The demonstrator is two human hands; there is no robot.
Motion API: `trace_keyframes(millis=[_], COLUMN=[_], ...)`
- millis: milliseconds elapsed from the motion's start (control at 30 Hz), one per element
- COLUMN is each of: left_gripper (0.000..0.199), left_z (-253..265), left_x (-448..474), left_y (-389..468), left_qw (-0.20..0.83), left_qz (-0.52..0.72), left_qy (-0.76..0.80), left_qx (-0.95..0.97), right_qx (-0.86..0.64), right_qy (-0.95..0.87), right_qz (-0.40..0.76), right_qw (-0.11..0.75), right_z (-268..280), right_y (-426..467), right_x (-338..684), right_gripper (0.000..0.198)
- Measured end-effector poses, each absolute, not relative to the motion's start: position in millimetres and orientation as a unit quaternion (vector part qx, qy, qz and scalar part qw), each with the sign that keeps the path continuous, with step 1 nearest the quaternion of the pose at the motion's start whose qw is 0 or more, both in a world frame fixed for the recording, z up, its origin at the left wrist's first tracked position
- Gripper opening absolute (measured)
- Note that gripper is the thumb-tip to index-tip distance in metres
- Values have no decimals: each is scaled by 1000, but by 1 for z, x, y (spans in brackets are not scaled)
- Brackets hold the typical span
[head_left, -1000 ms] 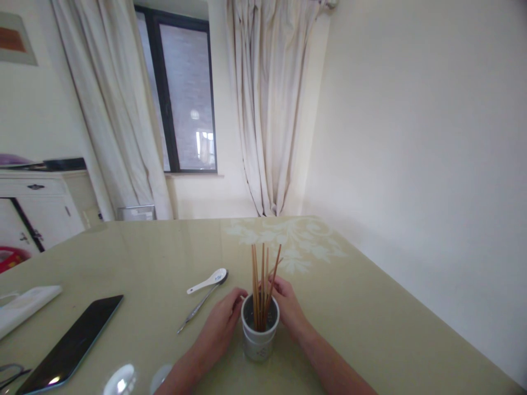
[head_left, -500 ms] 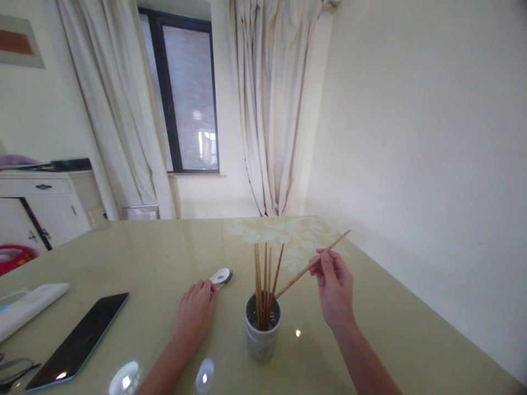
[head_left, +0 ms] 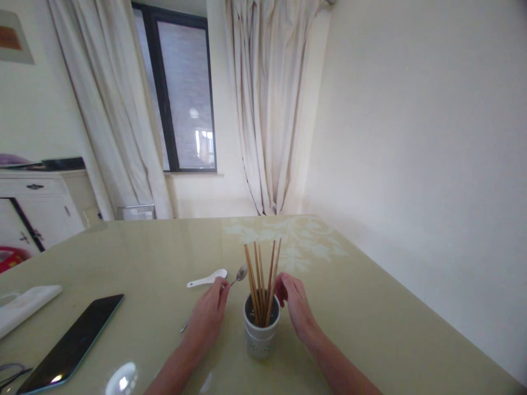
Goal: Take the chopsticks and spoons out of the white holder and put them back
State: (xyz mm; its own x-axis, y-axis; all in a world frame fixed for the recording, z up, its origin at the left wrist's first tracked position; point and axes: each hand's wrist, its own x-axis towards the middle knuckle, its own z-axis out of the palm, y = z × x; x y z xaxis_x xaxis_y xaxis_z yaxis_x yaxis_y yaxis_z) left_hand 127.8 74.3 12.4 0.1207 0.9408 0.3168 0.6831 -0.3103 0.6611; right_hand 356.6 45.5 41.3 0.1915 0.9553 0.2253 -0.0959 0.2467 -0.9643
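Note:
My left hand (head_left: 209,310) pinches a metal spoon (head_left: 241,272) by its handle, the bowl pointing up and to the right. Just beyond that hand, a white ceramic spoon (head_left: 206,278) lies on the table. Several wooden chopsticks (head_left: 259,285) stand in a grey-white holder (head_left: 262,341) between my hands. My right hand (head_left: 294,299) is at the holder's right rim, close against the chopsticks. Its fingers are curled, and their tips are partly hidden behind the chopsticks, so I cannot tell whether they grip anything.
A dark tablet (head_left: 72,343) lies on the glossy table (head_left: 395,334) at the left, beside a white flat object (head_left: 28,307). Scissors-like handles (head_left: 12,373) show at the lower left edge. A wall (head_left: 432,192) runs along the table's right side.
The chopstick my right hand held slanted now stands among the others, and that hand has moved left to the holder. My left hand has lifted the metal spoon away from the ceramic one.

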Motion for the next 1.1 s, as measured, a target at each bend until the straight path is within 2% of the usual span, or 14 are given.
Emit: trace_keyframes(millis=[167,333,533,733,833,933,1100], left_gripper=[29,27,35,46,47,47,50], left_z=[14,14,26,41,41,36,34], left_x=[148,151,148,145,146,148,149], left_y=[60,58,53,35,34,37,38], left_qw=[242,291,269,385,439,477,508], left_qz=[400,393,426,435,423,421,414], left_qy=[487,443,456,420,384,359,344], left_qx=[737,751,734,697,693,683,673], right_qx=[-436,-412,-486,-460,-407,-381,-399], right_qy=[-481,-484,-455,-365,-330,-344,-459], right_qz=[462,495,340,180,181,239,288], right_qw=[603,593,664,789,832,825,740], right_z=[28,26,33,65,79,85,83], right_y=[53,58,68,68,61,53,39], right_x=[343,341,371,428,436,426,399], right_gripper=[50,53,44,38,39,38,29])
